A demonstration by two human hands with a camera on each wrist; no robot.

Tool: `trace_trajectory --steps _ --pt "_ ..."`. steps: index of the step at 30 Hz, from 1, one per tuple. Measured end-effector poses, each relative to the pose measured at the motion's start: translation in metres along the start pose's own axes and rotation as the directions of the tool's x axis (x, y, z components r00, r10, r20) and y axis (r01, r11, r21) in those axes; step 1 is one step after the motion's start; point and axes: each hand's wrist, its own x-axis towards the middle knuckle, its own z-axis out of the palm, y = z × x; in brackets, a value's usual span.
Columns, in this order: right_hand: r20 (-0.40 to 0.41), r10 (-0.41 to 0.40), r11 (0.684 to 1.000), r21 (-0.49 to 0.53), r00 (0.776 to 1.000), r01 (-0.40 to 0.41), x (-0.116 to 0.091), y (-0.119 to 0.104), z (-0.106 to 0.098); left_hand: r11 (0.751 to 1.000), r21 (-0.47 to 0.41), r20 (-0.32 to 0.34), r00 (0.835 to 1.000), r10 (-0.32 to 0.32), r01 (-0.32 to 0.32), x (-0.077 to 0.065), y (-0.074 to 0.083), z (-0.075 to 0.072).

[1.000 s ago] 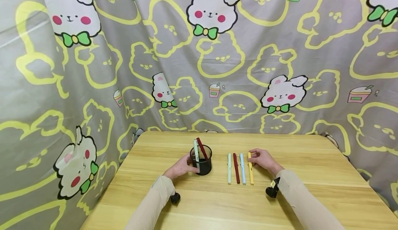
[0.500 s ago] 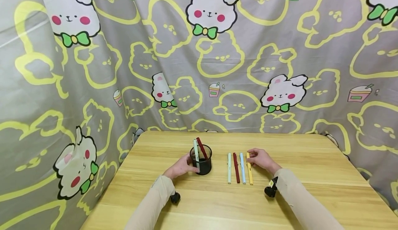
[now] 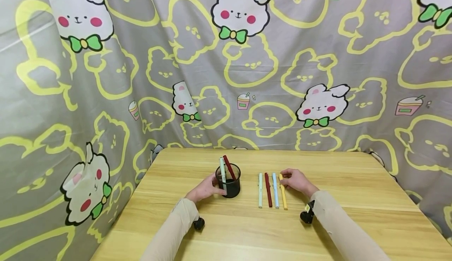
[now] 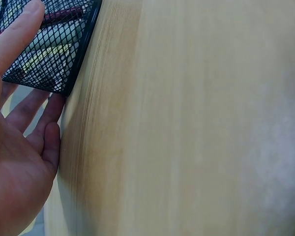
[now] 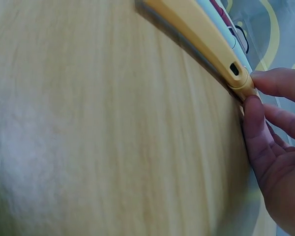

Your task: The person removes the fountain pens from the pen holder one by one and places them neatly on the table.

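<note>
My left hand (image 3: 205,189) holds a black mesh pen holder (image 3: 233,191) from its left side, thumb across the near side and fingers behind. A pale green pen (image 3: 222,168) and a dark red pen (image 3: 227,165) lean inside it. To the right, my right hand (image 3: 297,181) pinches the far end of a yellow pen (image 3: 283,196) between thumb and fingertips, plain in the right wrist view. Left of that pen lie a light blue pen (image 3: 275,190), a dark red pen (image 3: 268,190) and a pale green pen (image 3: 260,190), side by side on the table.
The wooden table (image 3: 240,233) reaches back to a grey curtain (image 3: 212,68) printed with cartoon animals, which also hangs along the left. A small black camera (image 3: 199,224) sits at the left wrist, and another camera (image 3: 307,216) at the right wrist.
The right hand has shifted slightly left, bringing the far end of the yellow pen closer to the light blue pen. The left hand and the pen holder stay in place.
</note>
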Motion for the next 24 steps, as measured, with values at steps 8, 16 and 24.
trace_trajectory --steps 8,16,24 --pt "0.015 -0.013 1.0 -0.013 1.0 0.013 -0.001 -0.002 0.0 1.0 0.003 -0.016 1.0 -0.014 0.014 -0.002 0.0 0.001" --pt "-0.007 -0.002 1.0 -0.005 1.0 0.002 -0.003 -0.003 0.0 1.0 -0.003 -0.003 1.0 -0.012 0.012 -0.005 0.011 0.001" --pt "-0.051 -0.043 0.993 -0.114 0.998 0.036 -0.003 -0.012 -0.002 1.0 -0.002 0.006 1.0 -0.01 0.01 -0.012 0.033 0.003"
